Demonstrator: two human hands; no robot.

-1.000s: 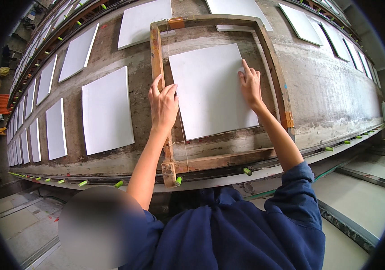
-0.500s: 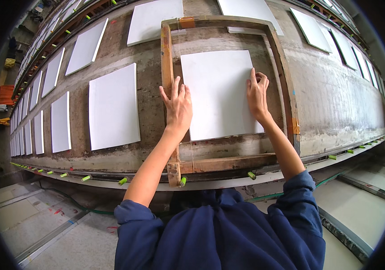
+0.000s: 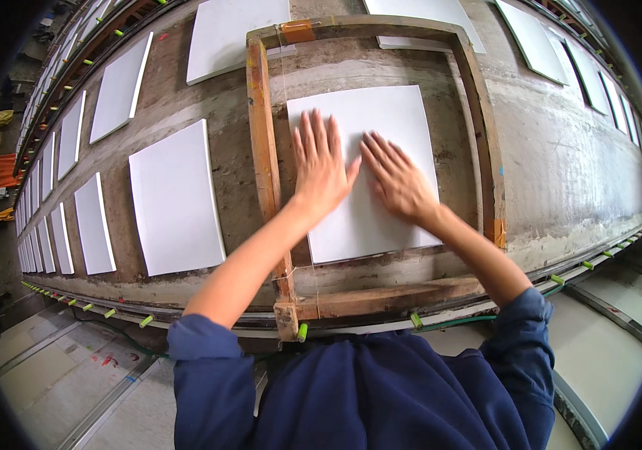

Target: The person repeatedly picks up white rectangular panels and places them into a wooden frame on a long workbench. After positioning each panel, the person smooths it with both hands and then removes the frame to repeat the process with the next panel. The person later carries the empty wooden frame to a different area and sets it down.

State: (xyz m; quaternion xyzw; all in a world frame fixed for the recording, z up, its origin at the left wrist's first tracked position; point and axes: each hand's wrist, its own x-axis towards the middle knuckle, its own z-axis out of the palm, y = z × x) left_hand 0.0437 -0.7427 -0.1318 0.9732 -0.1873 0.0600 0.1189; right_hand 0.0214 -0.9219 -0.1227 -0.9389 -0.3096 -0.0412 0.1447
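- Inside the wooden frame (image 3: 260,112), I see the white rectangular panel (image 3: 381,234) lying flat on the stained tabletop (image 3: 550,154).
- Left hand (image 3: 321,169): palm down over the panel's left half, fingers straight and slightly spread, pointing forward, thumb angled inward.
- Right hand (image 3: 398,180): palm down, fingers nearly together, slanting forward and left.
- Grip: both fully opened out, laid on the panel's face, nothing grasped; pressure I can't tell.
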